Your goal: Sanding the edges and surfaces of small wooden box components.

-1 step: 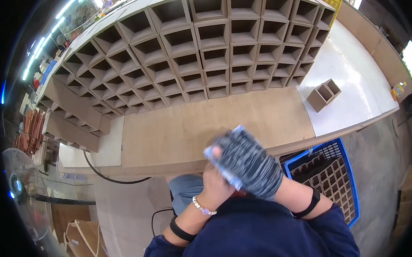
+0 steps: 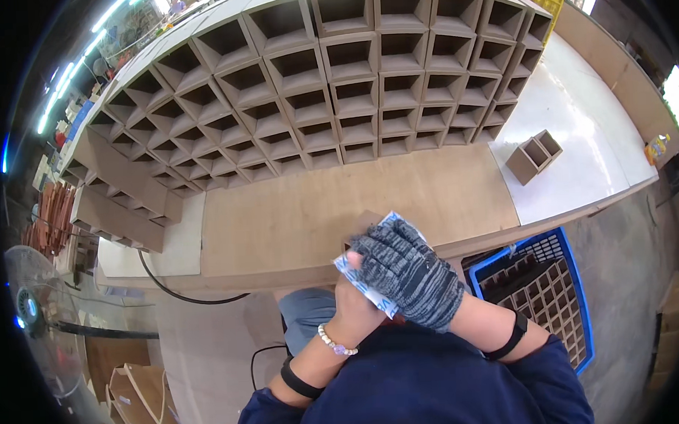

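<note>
My right hand (image 2: 410, 273), in a grey and black knit glove with a bare thumb tip, is closed over a folded blue-and-white printed sheet (image 2: 367, 288). The sheet's edges stick out on both sides of the glove. My bare left hand (image 2: 353, 306), with a beaded bracelet at its wrist, is closed just below and left of it. A corner of a small brown box (image 2: 367, 219) shows beyond the glove, in front of the bench edge. The glove hides most of this box and my left fingers.
A tall stack of brown open-fronted boxes (image 2: 352, 56) lines the back of the wooden bench (image 2: 339, 197). A brown two-cell box (image 2: 533, 158) rests at the right. Below the bench stands a blue crate (image 2: 578, 308) with more boxes. A fan (image 2: 37, 308) stands at the left.
My gloved right hand, blurred earlier, has shifted slightly left and down with the printed sheet and is now sharper. My left hand has hardly moved.
</note>
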`<state>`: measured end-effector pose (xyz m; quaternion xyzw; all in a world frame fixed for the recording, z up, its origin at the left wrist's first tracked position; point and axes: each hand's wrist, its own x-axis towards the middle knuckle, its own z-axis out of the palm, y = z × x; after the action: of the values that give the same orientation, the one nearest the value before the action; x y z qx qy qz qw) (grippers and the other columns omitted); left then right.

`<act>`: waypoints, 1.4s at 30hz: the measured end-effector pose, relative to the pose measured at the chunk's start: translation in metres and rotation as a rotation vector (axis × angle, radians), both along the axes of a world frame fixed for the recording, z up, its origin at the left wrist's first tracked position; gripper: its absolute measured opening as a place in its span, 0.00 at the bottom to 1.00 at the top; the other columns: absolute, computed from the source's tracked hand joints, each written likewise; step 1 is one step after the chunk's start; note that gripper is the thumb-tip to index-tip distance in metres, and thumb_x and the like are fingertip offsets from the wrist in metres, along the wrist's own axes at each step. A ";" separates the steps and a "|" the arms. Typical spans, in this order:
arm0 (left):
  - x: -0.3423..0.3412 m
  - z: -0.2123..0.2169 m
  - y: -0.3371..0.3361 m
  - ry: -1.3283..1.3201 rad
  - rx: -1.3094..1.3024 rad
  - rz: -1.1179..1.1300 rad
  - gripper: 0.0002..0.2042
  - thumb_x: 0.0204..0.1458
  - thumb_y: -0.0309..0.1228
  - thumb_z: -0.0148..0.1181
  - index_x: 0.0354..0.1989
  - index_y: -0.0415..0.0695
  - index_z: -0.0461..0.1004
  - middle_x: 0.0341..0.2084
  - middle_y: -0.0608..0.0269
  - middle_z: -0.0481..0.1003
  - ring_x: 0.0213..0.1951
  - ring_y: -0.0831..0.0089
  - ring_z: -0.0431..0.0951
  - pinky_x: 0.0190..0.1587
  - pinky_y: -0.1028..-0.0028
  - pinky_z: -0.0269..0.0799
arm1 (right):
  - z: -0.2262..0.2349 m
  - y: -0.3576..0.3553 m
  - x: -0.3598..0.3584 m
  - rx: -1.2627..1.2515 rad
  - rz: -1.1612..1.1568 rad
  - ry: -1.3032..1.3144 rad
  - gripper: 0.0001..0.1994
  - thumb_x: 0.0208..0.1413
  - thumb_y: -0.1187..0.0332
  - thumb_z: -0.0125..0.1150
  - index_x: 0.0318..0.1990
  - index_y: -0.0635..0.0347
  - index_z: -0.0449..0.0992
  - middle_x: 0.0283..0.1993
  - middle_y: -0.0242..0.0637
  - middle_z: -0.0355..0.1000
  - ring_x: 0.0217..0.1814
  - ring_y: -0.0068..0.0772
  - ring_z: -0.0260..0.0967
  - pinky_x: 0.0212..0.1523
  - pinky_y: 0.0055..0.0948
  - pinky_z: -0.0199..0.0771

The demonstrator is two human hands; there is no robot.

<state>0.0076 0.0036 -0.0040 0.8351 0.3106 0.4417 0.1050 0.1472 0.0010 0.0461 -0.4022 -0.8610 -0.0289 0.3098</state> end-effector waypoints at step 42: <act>-0.015 0.009 0.001 -0.132 -0.494 0.021 0.24 0.47 0.20 0.54 0.55 0.33 0.58 0.33 0.52 0.73 0.34 0.59 0.75 0.37 0.72 0.70 | 0.005 0.002 0.015 0.044 -0.249 0.054 0.26 0.47 0.69 0.51 0.57 0.59 0.60 0.55 0.45 0.63 0.57 0.47 0.59 0.60 0.47 0.51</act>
<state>-0.0070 0.0044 0.0048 0.7500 0.4105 0.4070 0.3214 0.1626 0.0027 0.0509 -0.4996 -0.7950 -0.0752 0.3358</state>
